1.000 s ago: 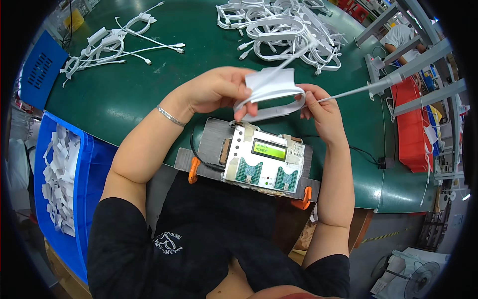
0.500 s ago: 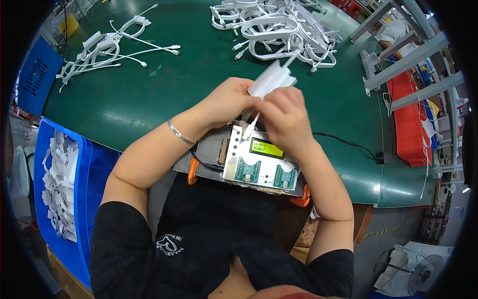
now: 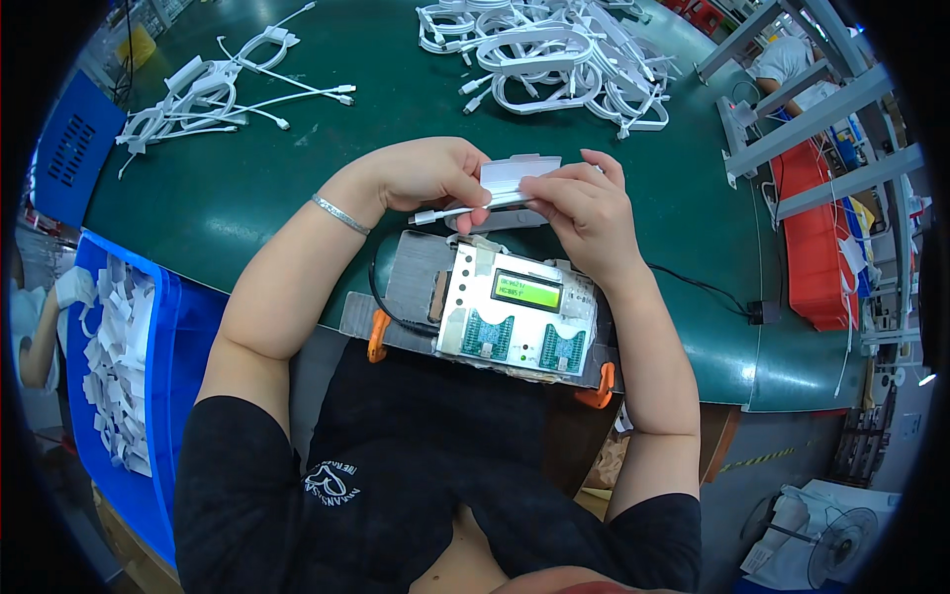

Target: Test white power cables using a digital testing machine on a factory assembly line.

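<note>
Between my two hands is a white cable (image 3: 450, 212) with a folded white paper wrap (image 3: 507, 174) partly around it. My left hand (image 3: 435, 181) pinches the cable by the wrap's left end, and a plug end sticks out leftward past the fingers. The fingers of my right hand (image 3: 589, 210) press on the wrap's right part. Just below them lies a long grey object (image 3: 515, 220), partly covered. Nearer to me sits a white tester board (image 3: 475, 290) with a lit green-yellow display (image 3: 527, 290) and two small green circuit boards. No cable is plugged into its lower sockets.
Wrapped white cables (image 3: 539, 54) are heaped at the far middle, with several more (image 3: 213, 94) at far left. Orange clamps (image 3: 379, 335) hold the tester's base at the table edge. A blue bin (image 3: 163, 327) of paper scraps stands left, a co-worker's gloved hand (image 3: 74, 287) above it.
Both hands have moved off the tester's top edge, and the wrapped cable has turned from slanting to nearly level. A co-worker's gloved hand has come in over the blue bin.
</note>
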`<state>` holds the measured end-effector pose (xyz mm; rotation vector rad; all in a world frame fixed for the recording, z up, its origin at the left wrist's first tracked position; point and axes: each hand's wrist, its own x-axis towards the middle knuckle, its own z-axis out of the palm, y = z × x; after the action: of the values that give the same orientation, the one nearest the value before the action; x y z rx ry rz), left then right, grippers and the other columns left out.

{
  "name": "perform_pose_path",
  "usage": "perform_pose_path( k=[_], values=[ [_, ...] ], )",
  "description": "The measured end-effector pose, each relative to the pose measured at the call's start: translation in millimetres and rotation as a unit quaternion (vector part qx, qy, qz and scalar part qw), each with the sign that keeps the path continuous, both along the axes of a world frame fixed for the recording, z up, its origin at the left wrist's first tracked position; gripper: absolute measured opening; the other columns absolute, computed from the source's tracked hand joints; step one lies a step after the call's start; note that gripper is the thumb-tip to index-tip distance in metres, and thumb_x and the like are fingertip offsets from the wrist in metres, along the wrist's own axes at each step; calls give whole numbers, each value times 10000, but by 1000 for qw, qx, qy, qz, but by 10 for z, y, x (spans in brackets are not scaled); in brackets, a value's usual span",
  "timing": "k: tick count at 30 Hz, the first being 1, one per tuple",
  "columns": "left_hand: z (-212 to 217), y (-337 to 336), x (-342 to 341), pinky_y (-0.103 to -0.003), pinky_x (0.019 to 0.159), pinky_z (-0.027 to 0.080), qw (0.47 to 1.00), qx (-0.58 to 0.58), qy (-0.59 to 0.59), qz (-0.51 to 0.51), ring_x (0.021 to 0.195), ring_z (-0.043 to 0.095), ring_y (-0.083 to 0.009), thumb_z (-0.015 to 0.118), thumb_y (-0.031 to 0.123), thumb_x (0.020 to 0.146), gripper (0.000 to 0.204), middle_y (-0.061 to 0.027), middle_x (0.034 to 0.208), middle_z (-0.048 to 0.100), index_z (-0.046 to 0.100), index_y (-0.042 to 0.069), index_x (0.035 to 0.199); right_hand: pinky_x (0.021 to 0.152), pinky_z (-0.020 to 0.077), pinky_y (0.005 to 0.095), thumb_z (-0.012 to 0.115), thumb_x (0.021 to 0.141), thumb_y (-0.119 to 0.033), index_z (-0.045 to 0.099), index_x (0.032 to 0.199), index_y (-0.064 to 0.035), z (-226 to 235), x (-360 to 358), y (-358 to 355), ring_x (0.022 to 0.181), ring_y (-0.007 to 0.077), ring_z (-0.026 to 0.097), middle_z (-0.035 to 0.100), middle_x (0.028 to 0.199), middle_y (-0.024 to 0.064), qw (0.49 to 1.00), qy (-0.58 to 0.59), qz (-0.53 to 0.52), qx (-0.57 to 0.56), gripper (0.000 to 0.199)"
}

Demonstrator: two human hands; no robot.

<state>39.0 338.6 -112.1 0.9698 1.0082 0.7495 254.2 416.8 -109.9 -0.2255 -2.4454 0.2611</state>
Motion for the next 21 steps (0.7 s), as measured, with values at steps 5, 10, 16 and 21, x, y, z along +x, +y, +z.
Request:
perform_pose_path(
  k=[5, 10, 16, 21],
  values=[
    [3, -60, 38, -207, 567, 516, 999, 29, 5, -18, 614, 652, -138, 547, -9, 794, 158, -130, 777, 654, 562, -62, 942, 859, 417, 362, 694, 719, -87, 690, 913, -146, -75, 28, -3, 923, 196, 573, 624, 961, 31, 996, -23, -10, -82, 203],
    [68, -123, 131, -209, 579, 519, 999, 29, -15, 35, 629, 661, -151, 556, 22, 785, 237, -151, 809, 662, 570, -84, 997, 819, 451, 312, 707, 715, -102, 691, 946, -160, -20, 62, 23, 1030, 219, 536, 553, 1182, 48, 998, -22, -1, 58, 239],
    [-27, -50, 145, -231, 550, 476, 963, 131, 210, 111, 617, 639, -127, 603, 76, 774, 173, -99, 757, 663, 681, -8, 904, 811, 459, 278, 672, 762, -53, 690, 951, -80, -38, 56, 5, 940, 156, 586, 624, 1073, 75, 924, -6, -7, -383, 192],
    [77, -64, 231, -247, 559, 444, 868, 321, 358, 123, 616, 596, -123, 620, 97, 766, 208, -72, 699, 660, 705, 48, 950, 678, 468, 216, 692, 775, -87, 681, 887, -9, -136, 75, 91, 736, 83, 587, 663, 797, 35, 917, 3, -67, -393, 137]
  ],
)
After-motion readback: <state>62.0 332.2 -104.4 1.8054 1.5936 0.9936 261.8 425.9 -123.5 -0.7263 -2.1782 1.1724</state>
